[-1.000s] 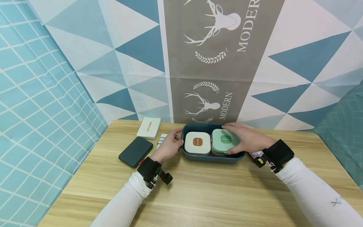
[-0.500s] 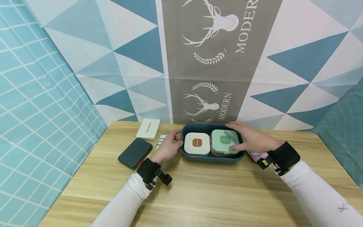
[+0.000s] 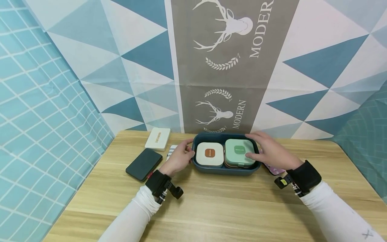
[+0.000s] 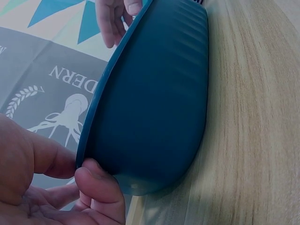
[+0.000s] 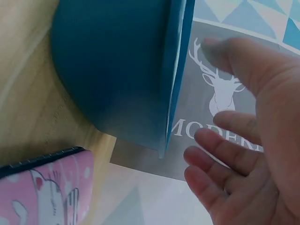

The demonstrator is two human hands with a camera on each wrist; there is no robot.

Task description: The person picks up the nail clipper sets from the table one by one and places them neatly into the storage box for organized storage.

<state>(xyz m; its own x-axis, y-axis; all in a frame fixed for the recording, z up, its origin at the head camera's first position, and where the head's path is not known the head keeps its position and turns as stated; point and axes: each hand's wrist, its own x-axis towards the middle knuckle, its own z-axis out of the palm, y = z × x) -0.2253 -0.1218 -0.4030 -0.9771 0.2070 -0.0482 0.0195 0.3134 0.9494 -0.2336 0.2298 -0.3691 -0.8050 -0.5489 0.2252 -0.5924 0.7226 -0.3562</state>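
A dark blue oblong basket point(image 3: 228, 171) stands near the table's back edge. Inside it a white square case point(image 3: 210, 159) with an orange-brown label lies on the left. Beside that, on the right, sits a mint green square case point(image 3: 242, 147), on top of something brownish that barely shows. My left hand point(image 3: 179, 158) holds the basket's left end; in the left wrist view, thumb and index finger pinch its rim point(image 4: 112, 65). My right hand point(image 3: 273, 151) hovers over the basket's right end with fingers spread. The right wrist view shows nothing in its grasp.
On the left lie a black flat case point(image 3: 144, 164), a white box point(image 3: 158, 138) with gold lettering and a striped item point(image 3: 171, 150) partly behind my left hand. A pink patterned case point(image 5: 56, 187) lies right of the basket. A patterned cloth wall point(image 3: 145, 67) stands behind the table.
My right hand has moved right, away from the mint green case, and its fingers have come off the lid. The left hand stays at the basket's rim.
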